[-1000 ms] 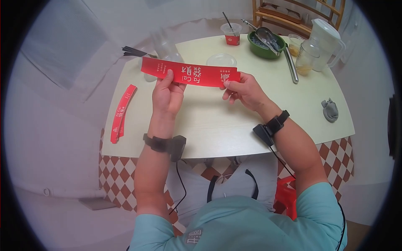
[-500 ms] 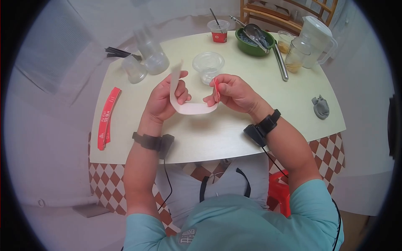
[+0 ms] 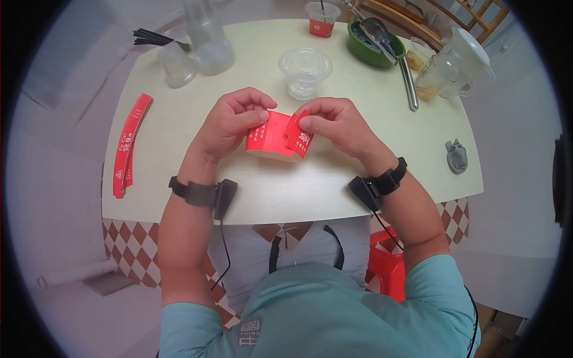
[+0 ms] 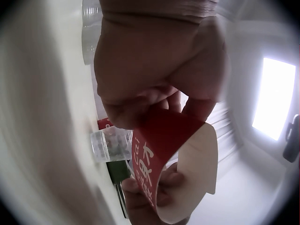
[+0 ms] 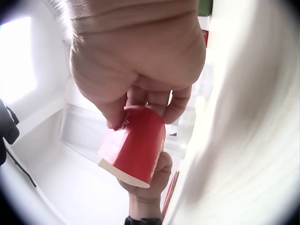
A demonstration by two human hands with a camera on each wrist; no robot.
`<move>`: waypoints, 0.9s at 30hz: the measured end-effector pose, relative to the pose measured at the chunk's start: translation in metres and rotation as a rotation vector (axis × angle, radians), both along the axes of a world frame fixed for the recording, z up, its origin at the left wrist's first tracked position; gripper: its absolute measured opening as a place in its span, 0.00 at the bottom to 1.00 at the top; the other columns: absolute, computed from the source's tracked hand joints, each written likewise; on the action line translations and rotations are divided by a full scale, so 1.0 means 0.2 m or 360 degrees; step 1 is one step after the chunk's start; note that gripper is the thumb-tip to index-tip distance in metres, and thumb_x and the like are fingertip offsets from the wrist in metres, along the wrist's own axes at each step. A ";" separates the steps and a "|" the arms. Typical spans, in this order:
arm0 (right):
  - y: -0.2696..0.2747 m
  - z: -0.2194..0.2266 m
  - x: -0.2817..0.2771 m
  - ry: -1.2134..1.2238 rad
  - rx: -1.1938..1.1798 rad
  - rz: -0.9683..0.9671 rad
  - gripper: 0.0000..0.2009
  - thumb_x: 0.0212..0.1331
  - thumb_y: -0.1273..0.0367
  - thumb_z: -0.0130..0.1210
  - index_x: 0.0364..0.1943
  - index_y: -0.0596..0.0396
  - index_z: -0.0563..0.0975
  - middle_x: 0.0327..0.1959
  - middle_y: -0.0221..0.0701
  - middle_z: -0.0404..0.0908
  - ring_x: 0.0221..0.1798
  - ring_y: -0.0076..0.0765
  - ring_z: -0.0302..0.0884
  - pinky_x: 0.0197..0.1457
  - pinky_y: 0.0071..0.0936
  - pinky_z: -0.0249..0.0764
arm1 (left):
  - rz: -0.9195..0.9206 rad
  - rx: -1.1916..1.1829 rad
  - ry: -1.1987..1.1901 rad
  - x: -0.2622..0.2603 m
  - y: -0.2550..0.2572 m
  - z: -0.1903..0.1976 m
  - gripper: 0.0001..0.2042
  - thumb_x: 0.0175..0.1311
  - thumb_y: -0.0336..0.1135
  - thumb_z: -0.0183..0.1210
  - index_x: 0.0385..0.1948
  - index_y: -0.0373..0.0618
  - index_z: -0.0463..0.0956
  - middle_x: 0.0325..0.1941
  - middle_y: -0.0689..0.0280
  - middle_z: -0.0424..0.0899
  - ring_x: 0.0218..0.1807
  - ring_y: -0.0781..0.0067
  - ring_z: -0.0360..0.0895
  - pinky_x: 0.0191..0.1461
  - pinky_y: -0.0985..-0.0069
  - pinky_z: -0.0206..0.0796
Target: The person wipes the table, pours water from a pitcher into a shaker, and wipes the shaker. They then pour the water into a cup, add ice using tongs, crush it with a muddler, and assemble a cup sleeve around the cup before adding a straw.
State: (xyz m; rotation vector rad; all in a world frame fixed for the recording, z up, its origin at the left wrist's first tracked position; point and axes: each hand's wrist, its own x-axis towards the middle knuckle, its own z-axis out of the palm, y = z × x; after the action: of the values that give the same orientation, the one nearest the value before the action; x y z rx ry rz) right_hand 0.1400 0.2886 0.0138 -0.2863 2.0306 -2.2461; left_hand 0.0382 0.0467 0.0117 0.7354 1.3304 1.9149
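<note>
A red paper cup sleeve (image 3: 276, 136) with white lettering is bent into a curve between both hands above the table. My left hand (image 3: 230, 124) pinches its left part between thumb and fingers. On the other side, my right hand (image 3: 339, 126) pinches the end flap with thumb and forefinger. The two ends come close together at the top in the head view. In the left wrist view the sleeve (image 4: 164, 145) shows its pale inner face; the right wrist view shows the sleeve's red outside (image 5: 136, 147). Just beyond the hands stands a clear plastic cup (image 3: 303, 70).
More flat red sleeves (image 3: 128, 146) lie at the table's left. Behind them are stacked clear cups (image 3: 206, 45) and black straws (image 3: 154, 37). A red-sleeved cup (image 3: 322, 25), green bowl (image 3: 367, 51) with utensils, pitcher (image 3: 465, 56) and grey cloth (image 3: 456, 156) stand back and right.
The sleeve was held stretched out flat, then bent into a U with its pale side showing. Now it is curled tighter, its ends nearer each other, both hands still gripping it.
</note>
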 end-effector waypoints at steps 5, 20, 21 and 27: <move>-0.01 -0.03 -0.02 -0.0078 0.0293 0.0022 0.12 0.63 0.69 0.65 0.46 0.62 0.84 0.38 0.31 0.87 0.40 0.22 0.81 0.46 0.22 0.78 | -0.0051 0.0018 -0.0055 0.01 0.02 -0.02 0.09 0.67 0.24 0.59 0.46 0.36 0.77 0.40 0.64 0.84 0.41 0.79 0.82 0.47 0.80 0.76; -0.03 -0.03 -0.02 -0.0036 0.0316 -0.0044 0.16 0.60 0.73 0.63 0.52 0.59 0.80 0.29 0.22 0.81 0.31 0.15 0.74 0.36 0.18 0.70 | 0.0022 -0.0319 0.0153 0.04 0.07 -0.02 0.12 0.67 0.27 0.62 0.50 0.37 0.78 0.39 0.63 0.87 0.41 0.80 0.83 0.46 0.81 0.74; -0.03 -0.03 -0.01 -0.0029 0.0330 -0.0037 0.16 0.60 0.73 0.63 0.53 0.59 0.80 0.29 0.22 0.81 0.31 0.15 0.74 0.36 0.18 0.70 | 0.0024 -0.0328 0.0152 0.04 0.08 -0.02 0.12 0.67 0.27 0.62 0.50 0.37 0.77 0.39 0.63 0.87 0.41 0.80 0.83 0.46 0.80 0.74; -0.03 -0.01 0.00 -0.0050 0.0412 0.0049 0.19 0.61 0.76 0.61 0.57 0.57 0.77 0.29 0.21 0.80 0.31 0.13 0.74 0.36 0.17 0.70 | 0.0061 -0.0341 0.0191 0.05 0.08 -0.02 0.14 0.66 0.26 0.62 0.52 0.38 0.76 0.40 0.62 0.88 0.42 0.79 0.83 0.47 0.79 0.74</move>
State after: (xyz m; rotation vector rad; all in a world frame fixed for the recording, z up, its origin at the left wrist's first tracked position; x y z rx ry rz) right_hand 0.1391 0.2826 0.0117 -0.2547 2.2508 -1.9276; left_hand 0.0478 0.0628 0.0072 0.7299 1.6054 1.7452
